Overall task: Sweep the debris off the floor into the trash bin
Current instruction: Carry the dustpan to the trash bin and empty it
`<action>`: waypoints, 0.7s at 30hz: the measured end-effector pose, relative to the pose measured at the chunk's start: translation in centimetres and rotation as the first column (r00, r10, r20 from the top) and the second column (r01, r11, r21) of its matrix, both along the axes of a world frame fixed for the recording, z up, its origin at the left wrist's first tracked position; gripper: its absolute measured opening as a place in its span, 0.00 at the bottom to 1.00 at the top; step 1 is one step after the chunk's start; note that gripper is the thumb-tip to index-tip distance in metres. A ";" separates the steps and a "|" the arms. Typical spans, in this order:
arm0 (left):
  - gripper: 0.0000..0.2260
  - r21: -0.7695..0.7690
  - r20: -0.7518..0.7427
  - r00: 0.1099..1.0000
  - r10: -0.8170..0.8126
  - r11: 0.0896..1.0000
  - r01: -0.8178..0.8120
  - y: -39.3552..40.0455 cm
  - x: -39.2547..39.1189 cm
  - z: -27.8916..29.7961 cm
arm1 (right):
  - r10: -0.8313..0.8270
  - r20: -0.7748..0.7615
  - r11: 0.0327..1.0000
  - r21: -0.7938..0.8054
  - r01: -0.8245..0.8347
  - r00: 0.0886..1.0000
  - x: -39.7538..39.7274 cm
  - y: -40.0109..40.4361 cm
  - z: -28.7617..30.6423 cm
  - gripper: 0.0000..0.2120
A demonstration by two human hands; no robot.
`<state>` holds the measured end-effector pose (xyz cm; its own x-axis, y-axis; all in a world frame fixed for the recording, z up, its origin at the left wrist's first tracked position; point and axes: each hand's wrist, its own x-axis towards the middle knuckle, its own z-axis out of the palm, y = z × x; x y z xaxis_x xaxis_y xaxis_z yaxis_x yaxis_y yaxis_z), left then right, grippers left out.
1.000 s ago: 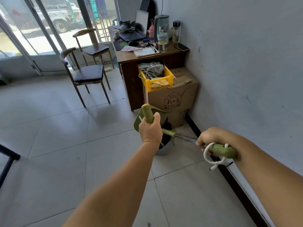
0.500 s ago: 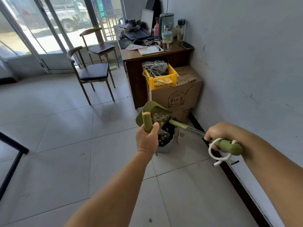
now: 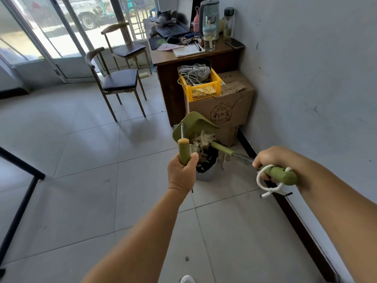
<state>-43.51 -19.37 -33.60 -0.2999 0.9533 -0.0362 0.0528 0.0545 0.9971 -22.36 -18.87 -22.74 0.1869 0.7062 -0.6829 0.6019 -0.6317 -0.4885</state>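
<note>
A green dustpan (image 3: 195, 124) is tipped up over a small grey trash bin (image 3: 206, 173) lined with a black bag, near the wall. Pale debris (image 3: 201, 142) spills from the pan into the bin. My left hand (image 3: 181, 173) grips the dustpan's green handle (image 3: 183, 152). My right hand (image 3: 267, 162) holds a broom handle (image 3: 279, 174), green with a white cord loop at its end; its shaft runs toward the bin, and the broom head is hidden there.
Cardboard boxes (image 3: 224, 111) with a yellow crate (image 3: 202, 87) on top stand right behind the bin, against a cluttered brown desk (image 3: 195, 58). Two chairs (image 3: 116, 82) stand at the left rear. A black frame (image 3: 22, 193) juts in at left. The wall's dark skirting (image 3: 302, 227) runs along the right.
The dustpan has tilted further over the bin and debris has slid out into it. Both hands have stayed on their handles.
</note>
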 end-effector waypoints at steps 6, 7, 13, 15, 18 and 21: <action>0.11 0.028 -0.015 1.000 -0.019 0.999 0.019 -0.6 -0.8 0.2 | 0.076 0.071 0.997 -0.026 -0.075 0.995 0.2 0.1 0.4 0.24; 0.11 0.031 -0.021 1.000 -0.020 0.999 0.020 -0.8 -0.8 0.2 | 0.081 0.084 0.997 -0.024 -0.079 0.993 0.1 -0.1 0.6 0.22; 0.12 0.055 -0.100 0.994 -0.032 0.998 0.038 -1.1 -0.8 0.5 | 0.048 0.054 0.999 0.011 -0.049 0.997 0.0 -0.5 0.7 0.13; 0.12 0.056 -0.096 0.995 -0.035 0.998 0.040 -1.4 -0.8 0.6 | 0.032 0.043 0.999 0.020 -0.033 0.999 0.0 -0.7 0.5 0.12; 0.13 0.070 -0.101 0.994 -0.040 0.996 0.047 -1.8 -0.9 0.8 | 0.036 0.044 0.999 0.024 -0.037 0.998 -0.2 -0.6 0.5 0.14; 0.12 0.073 -0.095 0.995 -0.040 0.996 0.047 -2.0 -0.9 1.3 | 0.057 0.037 0.998 0.000 -0.057 0.998 -0.5 -0.4 0.7 0.15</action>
<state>-44.44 -21.34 -32.26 -0.2566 0.9645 0.0618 0.1465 -0.0244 0.9889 -22.88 -19.29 -21.99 0.1710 0.7175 -0.6753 0.6548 -0.5949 -0.4662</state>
